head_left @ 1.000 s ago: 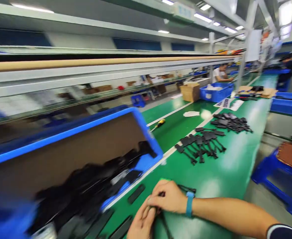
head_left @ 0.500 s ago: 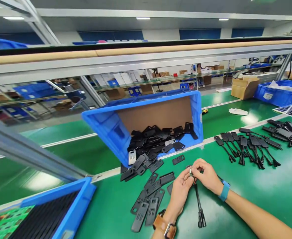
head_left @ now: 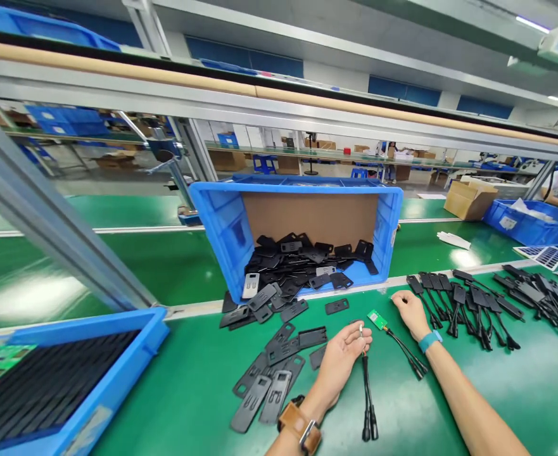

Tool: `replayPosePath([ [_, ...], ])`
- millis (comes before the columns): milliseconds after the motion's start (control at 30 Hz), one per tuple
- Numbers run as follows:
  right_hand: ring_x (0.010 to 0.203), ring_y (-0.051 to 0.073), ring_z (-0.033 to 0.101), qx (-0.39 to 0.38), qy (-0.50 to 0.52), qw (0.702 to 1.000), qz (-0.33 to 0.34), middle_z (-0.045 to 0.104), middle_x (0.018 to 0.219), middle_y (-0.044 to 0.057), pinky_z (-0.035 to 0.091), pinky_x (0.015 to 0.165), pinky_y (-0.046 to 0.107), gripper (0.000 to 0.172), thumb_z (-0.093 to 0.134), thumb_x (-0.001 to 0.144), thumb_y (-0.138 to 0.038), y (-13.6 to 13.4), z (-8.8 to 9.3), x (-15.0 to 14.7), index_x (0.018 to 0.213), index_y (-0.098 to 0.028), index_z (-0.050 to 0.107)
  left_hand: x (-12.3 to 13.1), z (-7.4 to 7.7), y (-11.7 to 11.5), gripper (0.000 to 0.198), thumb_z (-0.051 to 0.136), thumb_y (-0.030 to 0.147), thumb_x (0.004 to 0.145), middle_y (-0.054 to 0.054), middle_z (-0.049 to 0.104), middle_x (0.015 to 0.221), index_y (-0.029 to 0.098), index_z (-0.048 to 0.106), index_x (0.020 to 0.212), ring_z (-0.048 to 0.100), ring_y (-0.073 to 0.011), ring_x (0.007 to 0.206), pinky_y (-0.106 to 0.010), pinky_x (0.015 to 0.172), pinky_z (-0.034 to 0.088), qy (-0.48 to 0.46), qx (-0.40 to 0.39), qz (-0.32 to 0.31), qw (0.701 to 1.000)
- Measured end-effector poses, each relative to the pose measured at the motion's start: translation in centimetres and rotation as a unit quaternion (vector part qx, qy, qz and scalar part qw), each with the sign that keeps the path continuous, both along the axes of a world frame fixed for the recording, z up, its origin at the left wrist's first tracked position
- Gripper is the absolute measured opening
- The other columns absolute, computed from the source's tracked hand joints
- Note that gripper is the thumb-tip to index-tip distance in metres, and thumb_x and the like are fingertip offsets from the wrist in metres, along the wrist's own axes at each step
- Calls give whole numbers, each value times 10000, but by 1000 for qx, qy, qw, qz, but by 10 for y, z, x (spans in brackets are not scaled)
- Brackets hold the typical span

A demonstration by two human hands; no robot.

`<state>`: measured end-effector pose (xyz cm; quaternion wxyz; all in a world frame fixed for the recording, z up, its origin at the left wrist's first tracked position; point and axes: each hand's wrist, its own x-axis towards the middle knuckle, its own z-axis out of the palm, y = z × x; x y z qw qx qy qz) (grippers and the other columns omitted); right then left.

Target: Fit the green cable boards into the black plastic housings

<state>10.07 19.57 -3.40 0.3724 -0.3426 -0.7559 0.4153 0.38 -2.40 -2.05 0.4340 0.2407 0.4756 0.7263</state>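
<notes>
My left hand pinches the upper end of a black two-lead cable; its two connector ends hang down over the green mat. A small pale piece shows at the fingertips, too small to name. To the right, my right hand is apart from it, fingers curled and thumb against forefinger; what they hold, if anything, is hidden. Between the hands lies a green circuit board with its own black leads. Left of my left hand, several black plastic covers lie loosely overlapping.
A blue bin tipped on its side spills black covers. Finished-looking cabled black units lie in piles at right. A blue tray with black strips and green boards stands at lower left. A white glove lies beyond, and a metal post slants at left.
My hands, together at the cable's upper end before, have separated: the right has moved away to the right. The green circuit board between them now shows. The camera view has tilted.
</notes>
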Motion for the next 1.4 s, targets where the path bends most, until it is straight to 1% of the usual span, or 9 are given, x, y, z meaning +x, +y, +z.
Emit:
replayPosePath([
  [200,841,261,601,33,-48,996,-63,634,678,63,438,809,337,196,621,688,-296,15,-7,-40,533,-197,555,0,1,-3,519,806,380,752,-171,695,1114,127,642,1175,662,-240,979,-382,892,506,-3,12,0,1000],
  [367,808,258,617,38,-45,994,-88,661,757,65,473,754,342,188,686,662,-343,13,-6,-39,694,-187,585,-7,1,-6,452,771,331,800,-188,665,1219,126,623,1175,656,-247,1035,-426,983,478,-90,47,-4,995],
  [500,720,235,638,32,-28,998,-42,682,797,78,501,663,338,293,561,846,-448,-17,-8,-12,868,-163,622,-9,3,-5,419,764,270,807,-187,653,1255,131,608,1170,642,-271,1116,-451,1050,441,-143,72,18,987],
  [600,908,264,629,65,-7,998,-10,670,955,110,497,807,389,263,526,909,-427,-59,1,4,917,-182,623,-8,3,-5,402,766,251,807,-179,650,1264,140,606,1159,622,-283,1167,-455,1073,425,-150,80,40,985],
  [700,951,254,601,154,-11,984,94,651,973,88,475,867,399,194,566,927,-373,-99,19,8,999,-201,617,-8,4,-6,378,760,249,815,-163,645,1279,150,612,1148,594,-277,1214,-435,1095,406,-148,93,54,983],
  [833,844,222,617,211,-74,951,213,657,953,50,497,752,348,324,656,887,-284,-127,29,7,1184,-210,550,-9,4,-7,351,759,255,815,-140,651,1272,164,622,1126,593,-262,1215,-417,1096,405,-144,90,84,982],
  [1000,866,208,642,244,-76,941,220,678,985,46,495,762,336,125,510,983,-194,-123,18,9,1097,-217,557,-11,-1,-7,350,754,268,822,-123,686,1177,163,615,1126,648,-239,1107,-435,1070,430,-122,95,107,982],
  [1167,856,222,620,326,-53,914,235,664,929,63,507,794,378,147,492,1000,-198,-109,22,11,1117,-207,581,-11,1,-7,401,740,310,833,-149,684,1175,147,624,1180,652,-246,1069,-426,1008,471,-77,63,83,992],
  [1400,1205,284,512,348,-31,893,284,571,1278,141,462,1008,495,145,522,976,-202,-99,33,15,1106,-193,585,-5,9,-10,399,645,401,895,-148,701,1119,143,670,1198,639,-248,1032,-385,906,507,-1,38,-18,999],
])
